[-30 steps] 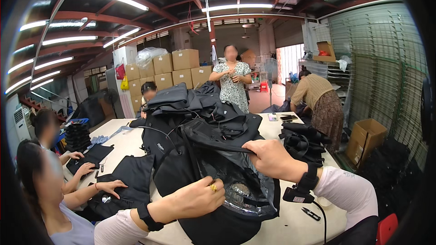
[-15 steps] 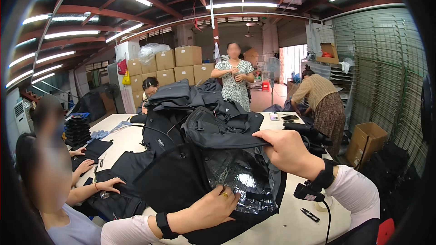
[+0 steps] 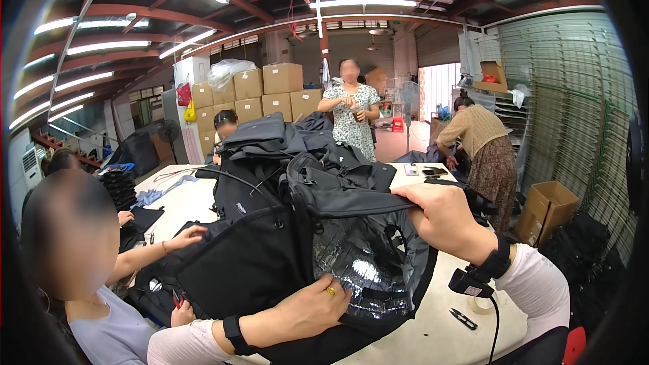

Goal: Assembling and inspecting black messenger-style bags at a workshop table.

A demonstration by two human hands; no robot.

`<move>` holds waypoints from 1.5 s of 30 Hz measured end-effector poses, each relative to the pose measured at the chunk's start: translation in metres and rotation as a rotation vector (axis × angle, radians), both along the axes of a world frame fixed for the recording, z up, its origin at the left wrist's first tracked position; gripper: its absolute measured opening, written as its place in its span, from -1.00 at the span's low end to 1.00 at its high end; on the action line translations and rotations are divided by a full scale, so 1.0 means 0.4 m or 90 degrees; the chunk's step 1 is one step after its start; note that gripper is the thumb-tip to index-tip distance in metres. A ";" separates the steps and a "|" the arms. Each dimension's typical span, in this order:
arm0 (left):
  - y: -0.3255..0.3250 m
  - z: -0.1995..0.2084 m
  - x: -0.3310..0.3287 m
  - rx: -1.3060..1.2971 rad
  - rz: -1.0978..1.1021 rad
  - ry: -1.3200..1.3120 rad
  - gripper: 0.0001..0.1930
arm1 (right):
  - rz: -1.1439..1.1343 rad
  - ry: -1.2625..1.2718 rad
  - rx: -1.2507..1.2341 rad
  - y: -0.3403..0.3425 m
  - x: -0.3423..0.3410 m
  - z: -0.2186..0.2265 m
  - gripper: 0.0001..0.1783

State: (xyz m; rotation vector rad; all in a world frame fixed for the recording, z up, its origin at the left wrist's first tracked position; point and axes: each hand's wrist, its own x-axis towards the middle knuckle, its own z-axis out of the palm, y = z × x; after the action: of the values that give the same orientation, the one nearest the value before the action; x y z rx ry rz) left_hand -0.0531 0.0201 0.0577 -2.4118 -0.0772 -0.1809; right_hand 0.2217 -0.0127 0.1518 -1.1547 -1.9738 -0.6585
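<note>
A black backpack [image 3: 270, 267] lies opened in front of me, its shiny plastic-covered lining [image 3: 358, 263] showing. With my right hand [image 3: 449, 220], closed on the rim of its raised flap [image 3: 345, 196], I keep the flap lifted. My left hand [image 3: 304, 311] is closed at the near edge of the opening, its bent fingertips against the lining; the thumb is mostly hidden. A ring is on one finger of that hand. Both wrists carry black straps.
Black bags [image 3: 270, 132] are heaped behind the backpack on the pale table [image 3: 433, 328]. Thread snips [image 3: 463, 318] and a tape roll [image 3: 481, 305] lie at right. A co-worker's hand [image 3: 182, 314] holds a red-handled tool at left. An open carton [image 3: 546, 213] stands beyond the table.
The backpack and both my hands appear slightly farther right, with my grips alike. At left, the co-worker has leaned closer, one hand reaching over the black fabric and the other now showing a red-handled tool.
</note>
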 end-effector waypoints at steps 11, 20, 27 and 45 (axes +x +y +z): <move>0.013 -0.002 -0.008 -0.023 -0.022 -0.009 -0.39 | -0.009 -0.010 0.019 -0.006 0.002 0.007 -0.68; -0.042 0.042 -0.029 0.061 -0.016 0.051 -0.43 | -0.009 0.007 0.043 -0.083 0.016 0.024 -0.58; -0.067 0.084 -0.041 0.101 0.023 0.094 -0.36 | -0.006 0.022 0.066 -0.121 0.021 0.038 -0.53; -0.065 0.083 -0.034 -0.129 0.046 -0.034 -0.34 | -0.023 0.039 0.009 -0.050 0.023 0.060 -0.69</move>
State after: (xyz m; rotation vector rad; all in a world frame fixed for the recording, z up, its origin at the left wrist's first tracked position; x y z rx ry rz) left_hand -0.0667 -0.0059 0.0910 -2.6003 -0.2173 -0.2136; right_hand 0.2308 -0.0326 0.1758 -1.1905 -1.8985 -0.6465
